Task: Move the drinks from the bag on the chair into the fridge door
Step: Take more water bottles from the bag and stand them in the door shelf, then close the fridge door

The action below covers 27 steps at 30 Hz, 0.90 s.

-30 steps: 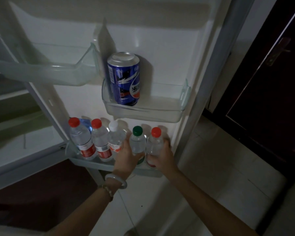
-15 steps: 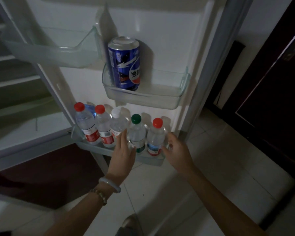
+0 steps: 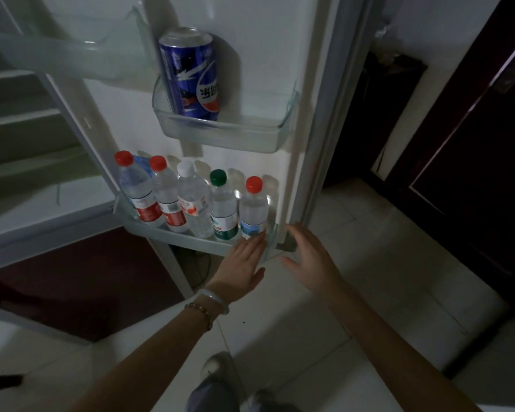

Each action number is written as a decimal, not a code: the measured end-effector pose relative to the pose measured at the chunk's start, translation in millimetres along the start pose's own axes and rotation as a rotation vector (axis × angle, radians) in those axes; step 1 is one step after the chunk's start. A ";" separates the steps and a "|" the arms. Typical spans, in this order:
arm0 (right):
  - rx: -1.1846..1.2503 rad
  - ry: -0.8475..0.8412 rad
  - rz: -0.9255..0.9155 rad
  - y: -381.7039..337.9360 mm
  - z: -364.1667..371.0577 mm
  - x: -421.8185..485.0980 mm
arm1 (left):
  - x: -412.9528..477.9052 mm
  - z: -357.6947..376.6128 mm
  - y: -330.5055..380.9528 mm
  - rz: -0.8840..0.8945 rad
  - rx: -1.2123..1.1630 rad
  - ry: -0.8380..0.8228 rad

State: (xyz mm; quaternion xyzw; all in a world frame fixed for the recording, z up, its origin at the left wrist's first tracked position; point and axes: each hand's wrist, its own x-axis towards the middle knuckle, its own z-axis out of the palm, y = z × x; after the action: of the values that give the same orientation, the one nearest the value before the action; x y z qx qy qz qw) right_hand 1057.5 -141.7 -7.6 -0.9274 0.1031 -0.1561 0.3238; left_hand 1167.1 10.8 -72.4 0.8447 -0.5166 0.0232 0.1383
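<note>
The open fridge door carries several water bottles upright in its bottom shelf: two red-capped, a white-capped, a green-capped and a red-capped one at the right end. A large blue cola can stands in the middle shelf. My left hand is open, its fingertips at the shelf's front below the right bottle. My right hand is open beside the door's lower right corner, holding nothing. The bag and chair are out of view.
An empty clear shelf sits at the door's top left. The fridge interior lies to the left. A dark wooden door stands at the right. Pale floor tiles and my shoes are below.
Both hands have let go of the green-capped and right red-capped bottles and drawn back from the shelf with fingers spread. The bottles stay standing.
</note>
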 end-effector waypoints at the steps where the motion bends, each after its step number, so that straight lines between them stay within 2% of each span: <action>1: -0.015 0.002 0.005 1.5 -2.5 -1.9 | 2.2 2.1 3.3 -0.003 0.011 -0.008; 11: -0.074 -0.010 0.020 -3.3 -16.5 -11.9 | -7.9 5.6 10.2 -0.047 0.067 -0.013; 17: -0.087 -0.012 0.047 -16.7 -8.6 -33.4 | -27.1 -0.2 4.5 -0.007 0.066 -0.040; 22: -0.069 0.067 0.039 -43.3 -5.5 -59.0 | -59.8 -6.6 3.1 -0.004 0.084 -0.032; 27: -0.077 0.049 0.091 -66.8 8.6 -100.0 | -110.3 -19.0 -4.9 -0.021 0.093 -0.073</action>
State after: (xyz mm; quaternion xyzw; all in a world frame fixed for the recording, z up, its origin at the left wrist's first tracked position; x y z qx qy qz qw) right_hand 973.6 -56.3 6.0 -0.9294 0.1592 -0.1599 0.2920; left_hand 1122.0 113.3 -75.2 0.8558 -0.5109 0.0151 0.0802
